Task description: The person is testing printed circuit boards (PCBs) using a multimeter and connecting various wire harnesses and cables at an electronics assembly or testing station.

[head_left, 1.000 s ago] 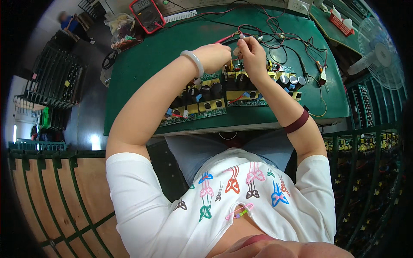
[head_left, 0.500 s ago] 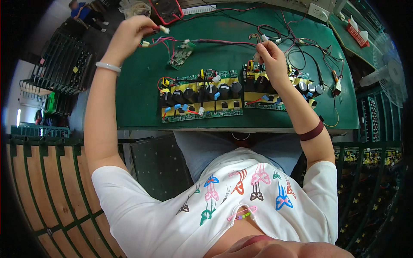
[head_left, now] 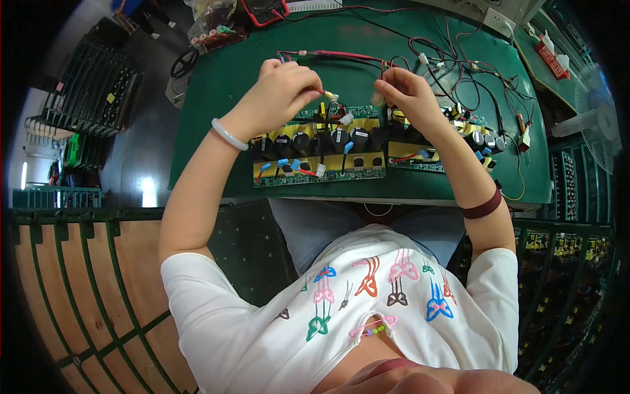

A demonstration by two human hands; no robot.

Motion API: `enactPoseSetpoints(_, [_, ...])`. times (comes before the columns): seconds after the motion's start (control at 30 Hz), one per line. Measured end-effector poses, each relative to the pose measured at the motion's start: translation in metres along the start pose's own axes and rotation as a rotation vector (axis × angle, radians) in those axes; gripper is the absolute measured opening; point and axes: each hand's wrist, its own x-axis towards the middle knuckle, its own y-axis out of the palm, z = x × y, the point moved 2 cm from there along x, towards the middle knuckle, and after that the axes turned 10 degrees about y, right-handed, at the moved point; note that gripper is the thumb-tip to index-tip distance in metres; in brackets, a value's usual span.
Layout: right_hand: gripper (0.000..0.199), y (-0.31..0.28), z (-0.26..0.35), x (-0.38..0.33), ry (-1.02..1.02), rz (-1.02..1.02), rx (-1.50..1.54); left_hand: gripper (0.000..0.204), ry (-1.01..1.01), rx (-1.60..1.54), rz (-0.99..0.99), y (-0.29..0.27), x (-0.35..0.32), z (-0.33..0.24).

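Observation:
My left hand (head_left: 283, 92) is closed in a pinch on a red wire that ends in a small pale plug connector (head_left: 332, 96). That connector hovers over the top edge of a green circuit board (head_left: 315, 174) carrying black capacitors and yellow parts. Thumb and fingers of my right hand (head_left: 412, 95) are closed on a cable with a clear plastic connector (head_left: 378, 98), above a second, similar circuit board (head_left: 401, 152). Behind the hands runs a red-and-black cable bundle (head_left: 344, 56). The small green board seen earlier is hidden, apparently behind my left hand.
The boards lie on a green-topped table (head_left: 216, 154). Tangled black and red test leads (head_left: 453, 72) spread at the back right. A red-edged meter (head_left: 266, 12) and a bag of parts (head_left: 216, 23) sit at the far left. A fan (head_left: 584, 115) stands beyond the right edge.
My left hand has swung right and nearer with its wire connector, from the far left to over the left board. My right hand stays pinched and has shifted slightly nearer.

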Motion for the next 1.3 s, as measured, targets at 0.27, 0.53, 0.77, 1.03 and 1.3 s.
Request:
enactPoseSetpoints(0.27, [0.024, 0.0, -0.001, -0.005, -0.045, -0.069, -0.036, 0.03, -0.054, -0.124, 0.219, 0.013, -0.012, -0.008])
enactPoseSetpoints(0.53, [0.023, -0.001, -0.001, -0.007, -0.027, -0.042, 0.005, 0.019, -0.06, -0.149, 0.181, 0.025, -0.01, 0.005])
enactPoseSetpoints(0.77, [0.022, 0.0, -0.001, -0.007, -0.006, -0.05, 0.031, 0.024, -0.218, -0.511, 0.287, 0.033, -0.001, 0.015])
enactPoseSetpoints(1.03, [0.022, -0.003, -0.005, -0.005, 0.0, -0.045, 0.025, 0.022, -0.157, -0.571, 0.15, 0.046, 0.004, 0.035])
enactPoseSetpoints(1.3, [0.019, -0.005, -0.001, -0.008, 0.031, -0.03, 0.154, 0.059, -0.754, -0.07, -0.256, 0.063, 0.011, 0.066])
